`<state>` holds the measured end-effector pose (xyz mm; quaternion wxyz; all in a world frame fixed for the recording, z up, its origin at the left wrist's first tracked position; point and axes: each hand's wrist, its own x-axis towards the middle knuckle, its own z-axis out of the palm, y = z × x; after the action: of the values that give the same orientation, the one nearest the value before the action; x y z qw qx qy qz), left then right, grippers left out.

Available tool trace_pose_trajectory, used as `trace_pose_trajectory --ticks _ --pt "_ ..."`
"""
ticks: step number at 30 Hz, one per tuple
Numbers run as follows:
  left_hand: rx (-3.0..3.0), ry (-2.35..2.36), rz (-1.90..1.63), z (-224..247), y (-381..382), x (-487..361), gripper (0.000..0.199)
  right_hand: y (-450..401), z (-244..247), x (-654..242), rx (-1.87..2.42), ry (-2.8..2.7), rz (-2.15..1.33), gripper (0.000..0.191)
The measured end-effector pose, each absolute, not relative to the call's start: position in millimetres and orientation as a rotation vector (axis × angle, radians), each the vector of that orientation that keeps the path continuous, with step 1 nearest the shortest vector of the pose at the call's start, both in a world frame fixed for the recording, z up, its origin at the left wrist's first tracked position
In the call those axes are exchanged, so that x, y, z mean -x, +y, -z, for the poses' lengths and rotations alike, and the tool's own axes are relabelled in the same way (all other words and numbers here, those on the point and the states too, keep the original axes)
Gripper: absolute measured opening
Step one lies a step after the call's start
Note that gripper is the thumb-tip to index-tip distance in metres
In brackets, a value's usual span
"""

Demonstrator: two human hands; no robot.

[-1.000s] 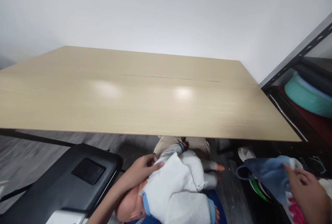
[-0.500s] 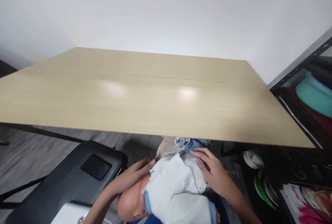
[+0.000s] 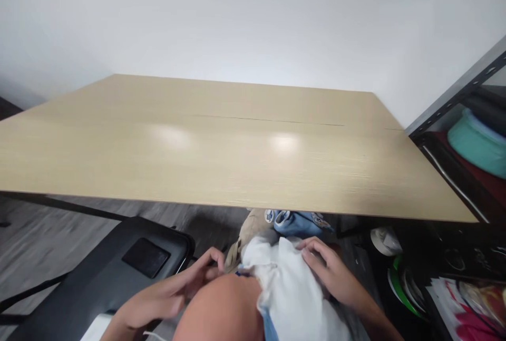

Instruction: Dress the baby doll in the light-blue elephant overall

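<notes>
A doll [image 3: 221, 309] lies on the person's lap at the bottom of the view, its bald head toward the lower left. White clothing [image 3: 296, 293] with light blue trim covers its body, and blue footwear [image 3: 298, 223] shows just under the table edge. My left hand [image 3: 201, 275] is beside the doll's head, fingers curled and apart, holding nothing I can see. On the right, my right hand [image 3: 326, 267] rests its fingertips on the white clothing, thumb and fingers bent; whether it pinches the cloth cannot be made out.
A pale wooden table [image 3: 221, 156] spans the view ahead. At lower left stands a black chair [image 3: 95, 272] with a dark phone [image 3: 146, 257] and a white object [image 3: 97, 328]. Dark shelving [image 3: 446, 104] at right holds a teal item [image 3: 478, 143], papers and a green-rimmed roll.
The doll's head has come up and nearer the camera, and its body has turned. My left hand has moved away from its neck, leftward; my right hand has shifted slightly along the clothing.
</notes>
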<state>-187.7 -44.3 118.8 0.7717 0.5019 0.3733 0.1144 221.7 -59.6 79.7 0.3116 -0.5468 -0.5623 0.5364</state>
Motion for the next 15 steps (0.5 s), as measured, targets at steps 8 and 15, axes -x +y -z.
trace_pose_trajectory --ticks 8,15 --pt "-1.165 0.606 -0.272 -140 -32 149 0.097 -58 -91 -243 1.386 -1.412 -1.705 0.064" --pt "-1.149 0.391 -0.249 -157 -17 91 0.088 -48 -93 -249 1.201 -1.471 -1.968 0.069"
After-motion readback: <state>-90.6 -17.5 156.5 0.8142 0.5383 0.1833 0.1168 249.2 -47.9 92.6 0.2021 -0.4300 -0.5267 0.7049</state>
